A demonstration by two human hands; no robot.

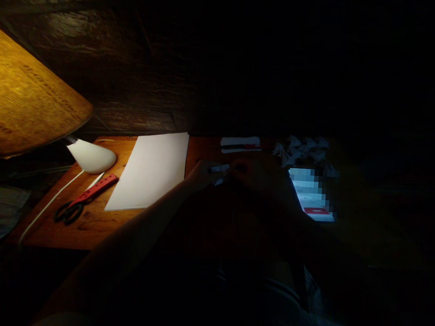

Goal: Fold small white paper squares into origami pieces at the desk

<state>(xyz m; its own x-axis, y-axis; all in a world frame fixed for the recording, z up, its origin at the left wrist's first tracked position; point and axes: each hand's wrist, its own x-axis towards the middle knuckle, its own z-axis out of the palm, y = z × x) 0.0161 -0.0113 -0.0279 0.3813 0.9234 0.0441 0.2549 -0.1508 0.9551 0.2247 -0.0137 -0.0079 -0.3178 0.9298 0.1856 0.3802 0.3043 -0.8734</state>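
Observation:
A small folded piece of white paper [220,168] is between my two hands, over the middle of the wooden table. My left hand [201,174] is closed on its left side, with the paper showing past the fingers. My right hand [247,172] lies in deep shadow on the other side, its fingers curled in a pinch at the paper's right end. Beyond them, a dark knife or pen-like tool with a red part [242,147] rests on a small white sheet [237,140].
Left on the table [98,237] are stacked white sheets [152,171], scissors with black handles and a red part [86,197], and a lamp [91,156] with a yellow shade [33,102]. Right are a lit phone [306,190] and several folded or crumpled papers [301,151]. A dark wall stands behind.

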